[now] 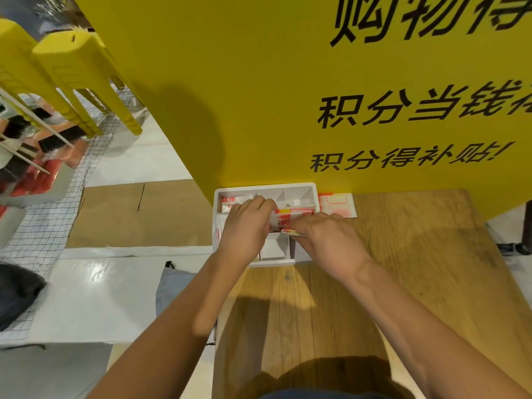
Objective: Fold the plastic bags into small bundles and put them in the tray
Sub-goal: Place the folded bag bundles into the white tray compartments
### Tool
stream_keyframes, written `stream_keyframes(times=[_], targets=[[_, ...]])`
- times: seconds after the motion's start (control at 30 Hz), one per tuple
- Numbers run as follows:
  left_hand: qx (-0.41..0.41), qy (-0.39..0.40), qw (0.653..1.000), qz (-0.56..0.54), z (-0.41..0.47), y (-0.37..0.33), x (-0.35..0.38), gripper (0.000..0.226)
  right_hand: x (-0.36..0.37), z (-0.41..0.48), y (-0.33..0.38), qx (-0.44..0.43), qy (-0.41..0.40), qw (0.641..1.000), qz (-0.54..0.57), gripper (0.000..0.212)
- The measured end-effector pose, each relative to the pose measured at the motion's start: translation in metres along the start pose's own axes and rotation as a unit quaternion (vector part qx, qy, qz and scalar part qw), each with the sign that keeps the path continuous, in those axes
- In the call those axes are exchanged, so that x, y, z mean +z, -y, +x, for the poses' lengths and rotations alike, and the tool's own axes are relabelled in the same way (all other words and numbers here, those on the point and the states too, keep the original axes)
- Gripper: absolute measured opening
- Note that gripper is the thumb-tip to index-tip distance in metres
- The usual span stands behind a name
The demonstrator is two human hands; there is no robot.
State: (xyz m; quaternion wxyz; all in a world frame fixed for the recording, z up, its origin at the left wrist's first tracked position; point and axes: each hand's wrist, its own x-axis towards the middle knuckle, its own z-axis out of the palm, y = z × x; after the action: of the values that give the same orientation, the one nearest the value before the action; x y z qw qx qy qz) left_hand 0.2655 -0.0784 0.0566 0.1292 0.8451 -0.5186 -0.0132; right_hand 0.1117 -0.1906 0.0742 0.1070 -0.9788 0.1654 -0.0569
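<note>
A white compartmented tray (266, 188) stands at the far left corner of the wooden table, against the yellow board. Over its middle, my left hand (246, 230) and my right hand (325, 240) both pinch a folded white plastic bag with red and yellow print (283, 218), the left at its left end and the right at its right end. Another folded bag (230, 201) lies in the tray's far-left compartment. A flat white-and-red bag (338, 205) lies on the table just right of the tray.
The wooden table (417, 269) runs toward me and to the right. A tall yellow board with black characters (316, 96) stands behind it. Yellow stools (74, 70) and a wire-mesh rack (57, 197) are at left, with cardboard (138, 214) on the floor.
</note>
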Motion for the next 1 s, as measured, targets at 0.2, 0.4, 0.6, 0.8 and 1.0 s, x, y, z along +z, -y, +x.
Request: stream_keyframes(times=[0.2, 0.4, 0.6, 0.8, 1.0], targets=[[-0.009, 0.007, 1.0, 0.029, 0.002, -0.002, 0.006, 0.045, 0.009, 0.012, 0.005, -0.021, 0.042, 0.997, -0.059, 0.02], [0.015, 0.041, 0.998, 0.045, 0.006, -0.004, -0.001, 0.044, 0.011, 0.021, 0.005, -0.019, 0.075, 0.996, -0.046, 0.023], [0.009, 0.023, 1.0, 0.011, -0.001, -0.007, 0.002, 0.044, 0.007, 0.026, -0.002, -0.039, 0.114, 0.992, -0.046, 0.023], [-0.007, 0.019, 1.0, 0.016, 0.0, -0.012, 0.003, 0.033, -0.002, 0.016, -0.007, -0.015, 0.056, 0.995, -0.081, 0.022], [0.043, -0.01, 0.999, -0.019, -0.003, -0.009, 0.001, 0.045, -0.007, 0.017, -0.005, -0.002, 0.056, 0.997, -0.058, 0.023]])
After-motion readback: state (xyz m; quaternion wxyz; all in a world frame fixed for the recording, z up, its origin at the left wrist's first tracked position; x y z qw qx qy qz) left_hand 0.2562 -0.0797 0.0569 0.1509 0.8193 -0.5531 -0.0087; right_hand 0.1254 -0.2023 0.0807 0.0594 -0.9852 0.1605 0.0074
